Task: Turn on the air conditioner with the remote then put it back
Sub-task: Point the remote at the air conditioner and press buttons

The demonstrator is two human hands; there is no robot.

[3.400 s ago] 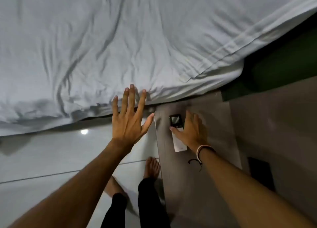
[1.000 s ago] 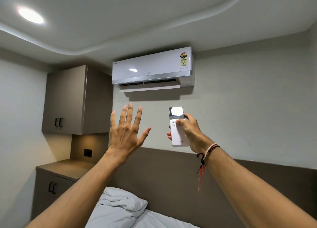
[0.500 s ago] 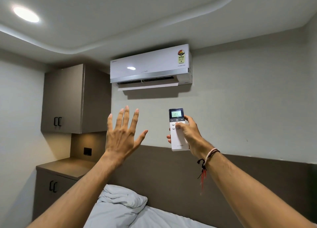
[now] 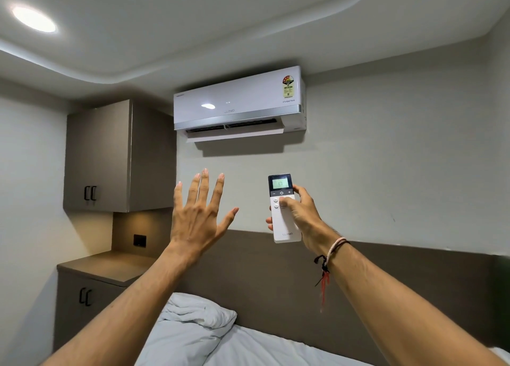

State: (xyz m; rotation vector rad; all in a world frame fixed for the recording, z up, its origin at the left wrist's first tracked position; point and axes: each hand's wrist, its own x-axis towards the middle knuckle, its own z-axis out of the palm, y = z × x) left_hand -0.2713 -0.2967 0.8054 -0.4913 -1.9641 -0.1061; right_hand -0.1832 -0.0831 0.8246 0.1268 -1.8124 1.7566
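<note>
Right hand (image 4: 299, 214) holds the remote (image 4: 284, 208) upright, centre-right of frame, below the AC (image 4: 240, 103). Fingers (image 4: 299, 190) wrap round its right edge and back, with tips showing past the left edge; thumb lies across the button area just under the power key. Remote screen is lit, digits too small to read. Logo end of the remote sticks out below the hand.

Left hand (image 4: 200, 216) is raised at centre frame, empty, back toward the camera, fingers spread and pointing up, thumb out to the right. It sits left of the remote, apart from it.

AC is mounted on the wall, upper centre, its flap tilted open along the bottom edge. Sticker on its right end.

Thread bracelet (image 4: 335, 248) on the right wrist, red strand hanging down.

Wall cabinet (image 4: 110, 156) at left, lower cabinet (image 4: 82, 296) beneath it, dark wall plate (image 4: 139, 240) between them. Ceiling light (image 4: 34, 19) on, upper left. Headboard (image 4: 276, 277) across the lower centre, pillow (image 4: 190, 327) and bed (image 4: 262, 349) at the bottom.
</note>
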